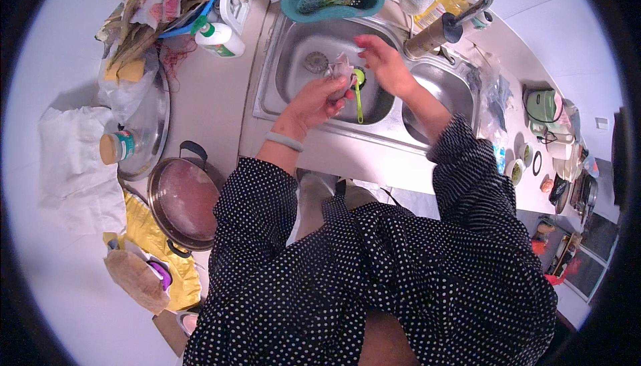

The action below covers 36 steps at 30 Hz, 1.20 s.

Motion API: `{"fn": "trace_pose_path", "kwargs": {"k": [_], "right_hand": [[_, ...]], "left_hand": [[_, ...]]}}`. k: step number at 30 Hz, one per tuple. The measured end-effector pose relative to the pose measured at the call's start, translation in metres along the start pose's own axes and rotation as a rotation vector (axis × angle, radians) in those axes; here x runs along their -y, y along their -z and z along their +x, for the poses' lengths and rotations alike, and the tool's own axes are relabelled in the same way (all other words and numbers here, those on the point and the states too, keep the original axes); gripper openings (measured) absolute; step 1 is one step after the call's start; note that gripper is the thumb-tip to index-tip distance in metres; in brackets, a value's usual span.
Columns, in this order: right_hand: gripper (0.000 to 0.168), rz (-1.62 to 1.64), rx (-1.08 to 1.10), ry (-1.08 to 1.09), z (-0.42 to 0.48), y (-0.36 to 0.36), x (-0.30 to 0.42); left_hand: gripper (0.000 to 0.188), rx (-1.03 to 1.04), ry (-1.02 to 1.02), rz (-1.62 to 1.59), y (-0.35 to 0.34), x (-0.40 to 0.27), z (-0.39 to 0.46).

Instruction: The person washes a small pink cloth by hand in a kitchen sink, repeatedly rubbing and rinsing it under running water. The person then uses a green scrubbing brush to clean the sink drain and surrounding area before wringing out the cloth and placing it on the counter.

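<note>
My left hand (318, 98), with a grey band at the wrist, is above the large basin of a stainless steel sink (295, 40). Its fingers are closed around a pale pinkish, crumpled piece (342, 68); whether this is cloth or something else I cannot tell. Just right of it, a lime-green spoon (359, 98) shows in the basin, its handle pointing towards me. My right hand (386, 65) hovers over the basin's right side, slightly blurred, with fingers apart and nothing seen in them. A round metal drain strainer (316, 62) lies on the basin floor.
A teal basin (333, 13) with greens stands behind the sink. The faucet (433, 35) arches at the back right, beside a smaller sink bowl (440, 93). Leftwards are a white pump bottle (220, 40), a lidded pan (184, 200) and a jar (117, 147) on a metal tray (155, 130).
</note>
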State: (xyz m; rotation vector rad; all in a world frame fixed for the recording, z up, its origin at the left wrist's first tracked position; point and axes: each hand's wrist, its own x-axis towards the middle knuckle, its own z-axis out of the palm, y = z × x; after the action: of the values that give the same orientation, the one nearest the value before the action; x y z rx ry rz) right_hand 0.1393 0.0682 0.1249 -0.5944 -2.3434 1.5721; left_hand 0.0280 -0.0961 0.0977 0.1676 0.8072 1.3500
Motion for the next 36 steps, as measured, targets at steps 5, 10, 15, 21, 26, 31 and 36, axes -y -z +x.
{"fn": "trace_pose_path", "kwargs": {"k": [5,10,15,21,26,31,36], "right_hand": [[0.056,-0.805,0.116,0.666,-0.03,-0.005,0.026],[0.06,-0.835,0.312,0.713,-0.008,-0.005,0.02],[0.035,-0.966,0.347,0.719,0.005,0.004,0.021],[0.019,-1.048,0.366,0.51,0.023,0.003,0.02],[0.021,-0.896,0.429,0.169,0.036,-0.013,0.0],[0.022,-0.68,0.477,0.094,0.042,-0.019,-0.026],[0.021,-0.45,0.519,-0.102,0.044,-0.023,-0.011]], "left_hand": [[0.021,-0.014,-0.035,-0.019,0.002,-0.002,-0.001],[0.006,0.178,0.068,0.155,-0.015,-0.01,0.006],[0.012,0.245,0.095,0.089,-0.012,-0.007,0.021],[0.008,0.008,-0.193,0.767,-0.008,-0.015,0.042],[0.024,-0.183,-0.513,1.589,0.022,-0.012,0.061],[0.019,-0.21,-0.506,1.881,-0.012,-0.037,0.033],[0.015,-0.227,-0.396,2.08,-0.01,-0.045,0.036]]}}
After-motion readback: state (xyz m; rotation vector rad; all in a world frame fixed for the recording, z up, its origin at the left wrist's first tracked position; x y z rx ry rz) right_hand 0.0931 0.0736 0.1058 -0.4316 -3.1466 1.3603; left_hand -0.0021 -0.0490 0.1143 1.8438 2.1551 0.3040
